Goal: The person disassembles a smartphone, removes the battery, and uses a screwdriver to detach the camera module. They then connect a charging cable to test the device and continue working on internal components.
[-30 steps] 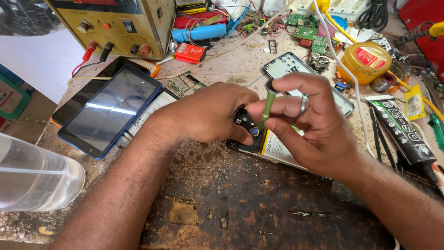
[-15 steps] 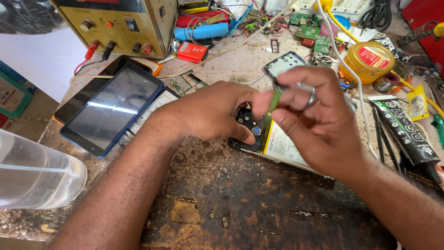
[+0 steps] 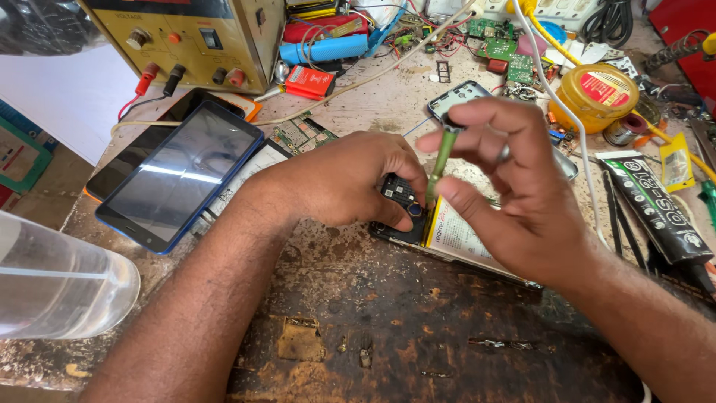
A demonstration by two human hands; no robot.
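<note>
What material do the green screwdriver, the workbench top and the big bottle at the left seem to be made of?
Screwdriver: handle looks like matte green plastic; the tip is hidden.
Workbench top: probably wood, dark, stained and chipped, with worn pale patches.
Bottle: clear glossy plastic, as it seems; one sees through it.

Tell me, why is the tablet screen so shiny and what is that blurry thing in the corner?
In the head view, the tablet glass mirrors bright light overhead as pale streaks; the clear container at lower left sits close to the camera, so it looks soft and stretched; the right hand and green screwdriver stay sharp.
</note>
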